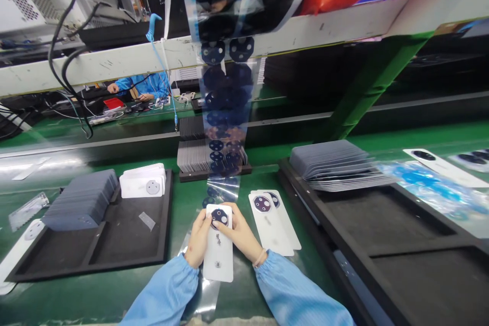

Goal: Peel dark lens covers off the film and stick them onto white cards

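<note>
- Panel (217, 262), white with a dark round patch (223, 213) near its far end, sits between your left grip (197, 239) and right grip (241, 234), above the green counter (244, 305).
- Your left grip pinches its left edge, with the thumb by the dark round patch.
- Your right grip pinches its right side, with the thumb lying on that patch.
- Just right of your right grip, two more white panels (269, 237) lie partly one over the other.
- Left of your left grip is a black tray (126, 247) with gray sheets (82, 198) and a little pile of white panels (133, 187).
- Farther right of your right grip is another black tray (385, 216), with slate sheets (330, 160) at its far end.
- Past both grips, a clear strip (226, 81) with dark round bits (213, 53) hangs in front of thin standing sheets (193, 156).
</note>
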{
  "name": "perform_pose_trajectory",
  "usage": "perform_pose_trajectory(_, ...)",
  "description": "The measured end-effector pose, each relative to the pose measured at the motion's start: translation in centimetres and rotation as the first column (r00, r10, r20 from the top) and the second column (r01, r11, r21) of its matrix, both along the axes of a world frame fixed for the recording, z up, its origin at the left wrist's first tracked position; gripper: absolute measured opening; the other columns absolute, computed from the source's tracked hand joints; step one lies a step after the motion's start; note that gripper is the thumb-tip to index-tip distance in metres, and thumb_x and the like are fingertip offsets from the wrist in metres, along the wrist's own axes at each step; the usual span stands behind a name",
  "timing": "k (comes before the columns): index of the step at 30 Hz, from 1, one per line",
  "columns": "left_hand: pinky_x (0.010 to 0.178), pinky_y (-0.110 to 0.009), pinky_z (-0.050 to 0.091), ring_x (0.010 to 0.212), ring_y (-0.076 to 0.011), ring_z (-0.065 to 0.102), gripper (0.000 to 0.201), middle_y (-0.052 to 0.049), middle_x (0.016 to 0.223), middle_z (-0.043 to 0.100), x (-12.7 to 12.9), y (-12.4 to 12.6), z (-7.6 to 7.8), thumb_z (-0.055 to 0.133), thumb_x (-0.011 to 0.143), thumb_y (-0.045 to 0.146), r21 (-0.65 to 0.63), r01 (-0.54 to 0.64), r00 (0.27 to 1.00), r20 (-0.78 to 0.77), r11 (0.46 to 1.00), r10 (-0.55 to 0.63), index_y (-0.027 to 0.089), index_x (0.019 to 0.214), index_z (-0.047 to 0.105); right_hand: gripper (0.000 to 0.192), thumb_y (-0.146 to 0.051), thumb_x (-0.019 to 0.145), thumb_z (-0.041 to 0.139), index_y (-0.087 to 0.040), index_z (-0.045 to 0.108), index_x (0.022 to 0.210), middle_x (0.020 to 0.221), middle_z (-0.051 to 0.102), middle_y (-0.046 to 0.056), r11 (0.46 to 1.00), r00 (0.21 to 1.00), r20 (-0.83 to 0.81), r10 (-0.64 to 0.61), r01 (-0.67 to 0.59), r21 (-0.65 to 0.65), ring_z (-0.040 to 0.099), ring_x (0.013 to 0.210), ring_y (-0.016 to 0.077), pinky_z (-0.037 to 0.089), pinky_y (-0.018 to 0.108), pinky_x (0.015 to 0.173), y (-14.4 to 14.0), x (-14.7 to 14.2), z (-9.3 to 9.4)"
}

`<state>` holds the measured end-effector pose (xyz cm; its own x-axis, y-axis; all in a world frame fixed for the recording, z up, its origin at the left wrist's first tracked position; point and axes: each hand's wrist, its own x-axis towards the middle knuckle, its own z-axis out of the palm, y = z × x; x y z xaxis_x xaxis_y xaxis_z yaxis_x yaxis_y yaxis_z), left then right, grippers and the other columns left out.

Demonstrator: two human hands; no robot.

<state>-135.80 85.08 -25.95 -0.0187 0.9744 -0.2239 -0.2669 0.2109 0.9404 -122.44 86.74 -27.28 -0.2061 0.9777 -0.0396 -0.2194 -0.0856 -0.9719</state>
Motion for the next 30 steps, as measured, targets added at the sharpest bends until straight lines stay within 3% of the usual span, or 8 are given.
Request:
perform_pose_trajectory(3,0.073,-0.027,0.049,0.084,-0.0198,0.065,0.047,-0.003,0.091,0.071,0.6,-0.3,0.3,0.072,0.079,0.061,0.047,-0.004,0.997,-0.074,0.999,0.007,0.019,0.098,0.068,0.046,-0.05,0.069,0.081,-0.024,0.052,0.094,0.079,0.061,-0.004,0.995,0.995,-0.009,-0.101,0.1,-0.023,0.061,0.073,0.017,0.05,0.028,0.067,0.1,0.0,0.1)
perform_pose_trajectory(10,0.084,-0.031,0.049,0.097,-0.0236,0.064,0.039,-0.005,0.101,0.071,1.8,-1.1,1.8,0.067,0.086,0.052,0.104,0.042,0.986,-0.163,0.994,-0.025,0.021,0.108,0.067,0.043,-0.056,0.071,0.078,-0.023,0.054,0.087,0.074,0.06,-0.004,0.989,0.986,-0.089,-0.14,0.135,-0.065,0.06,0.07,0.0173,0.049,0.028,0.067,0.0,0.8,1.6)
perform_pose_trajectory(17,0.077,-0.032,0.051,0.09,-0.0243,0.068,0.038,-0.006,0.095,0.072,1.2,-0.8,1.8,0.066,0.085,0.051,0.066,0.039,0.986,-0.165,0.997,-0.028,0.019,0.106,0.067,0.033,-0.053,0.076,0.071,-0.023,0.058,0.081,0.071,0.063,-0.003,0.987,0.982,-0.107,-0.158,0.153,-0.058,0.062,0.069,0.0195,0.05,0.03,0.065,0.2,0.8,1.4)
perform_pose_trajectory(21,0.074,-0.032,0.053,0.083,-0.0224,0.069,0.038,-0.004,0.091,0.072,0.9,-0.1,1.3,0.063,0.087,0.053,0.094,0.007,0.975,-0.22,0.996,0.014,0.02,0.105,0.065,0.03,-0.049,0.078,0.066,-0.024,0.06,0.094,0.079,0.07,0.0,0.991,0.987,-0.09,-0.13,0.127,-0.041,0.068,0.074,0.0223,0.054,0.034,0.068,0.1,0.5,1.1)
perform_pose_trajectory(23,0.073,-0.033,0.054,0.084,-0.0228,0.07,0.039,-0.005,0.092,0.072,0.8,0.3,1.2,0.056,0.09,0.055,0.118,0.001,0.964,-0.265,0.993,0.031,0.02,0.109,0.061,0.039,-0.045,0.074,0.07,-0.025,0.058,0.105,0.083,0.073,0.001,0.996,0.994,-0.063,-0.091,0.09,-0.024,0.07,0.074,0.0232,0.056,0.036,0.067,0.2,0.4,1.0)
perform_pose_trajectory(26,0.087,-0.039,0.054,0.099,-0.0254,0.07,0.039,-0.01,0.106,0.073,-0.2,1.5,1.7,0.05,0.093,0.051,0.192,0.046,0.925,-0.378,0.98,0.03,0.019,0.113,0.059,0.048,-0.043,0.067,0.073,-0.024,0.056,0.107,0.086,0.074,0.002,0.996,0.995,0.039,-0.093,0.092,0.021,0.071,0.071,0.0239,0.057,0.038,0.066,1.0,1.3,0.9)
perform_pose_trajectory(30,0.117,-0.041,0.032,0.135,-0.025,0.05,0.044,-0.014,0.139,0.057,-5.2,4.6,3.5,0.056,0.087,0.041,0.324,0.097,0.798,-0.591,0.941,0.121,0.019,0.125,0.053,0.039,-0.041,0.076,0.058,-0.024,0.055,0.111,0.086,0.069,0.005,0.951,0.903,0.302,-0.305,0.273,0.145,0.068,0.08,0.027,0.053,0.042,0.074,2.6,5.1,0.5)
